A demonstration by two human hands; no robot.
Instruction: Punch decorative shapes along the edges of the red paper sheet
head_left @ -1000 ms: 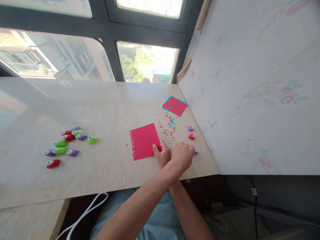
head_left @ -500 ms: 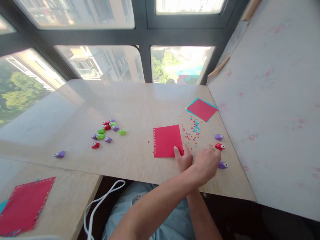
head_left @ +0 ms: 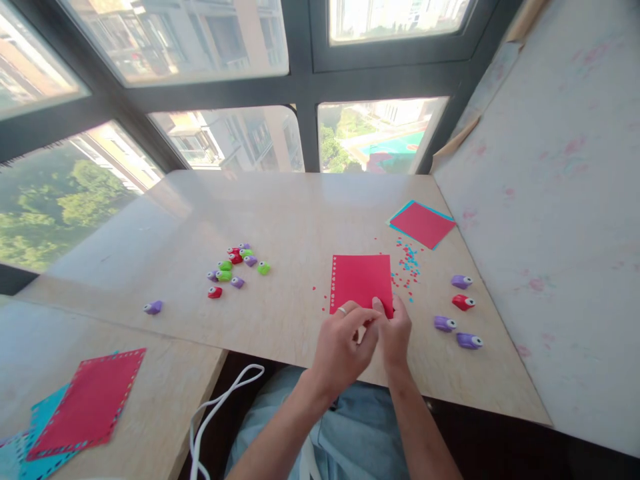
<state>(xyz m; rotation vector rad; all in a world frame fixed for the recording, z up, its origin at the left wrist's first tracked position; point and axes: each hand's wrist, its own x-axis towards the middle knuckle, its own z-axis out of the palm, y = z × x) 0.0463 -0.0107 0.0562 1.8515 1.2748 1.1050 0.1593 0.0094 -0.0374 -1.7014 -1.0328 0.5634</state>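
Observation:
A square sheet of red paper point(head_left: 361, 280) with a row of small punched holes down its left edge is held just over the table. My right hand point(head_left: 397, 330) grips its lower right corner, thumb on top. At the lower edge, my left hand point(head_left: 345, 343), with a ring on one finger, is closed, thumb and index finger pinched at the paper beside the right thumb. To the right stand several craft punches: a purple punch point(head_left: 445, 324) nearest the hands, another purple punch point(head_left: 470, 341), a red punch point(head_left: 463, 303) and a farther purple punch point(head_left: 461, 281).
Red and blue paper bits point(head_left: 409, 261) lie scattered right of the sheet. Behind them is a stack of paper point(head_left: 425, 225). A cluster of punches point(head_left: 235, 258) and a lone purple punch point(head_left: 153, 307) are leftward. Punched sheets point(head_left: 95, 400) lie lower left, near a white cable point(head_left: 215, 410).
My left hand has come back from the punches at the right to the paper's lower edge. One more purple punch now shows on the table there. The view has shifted.

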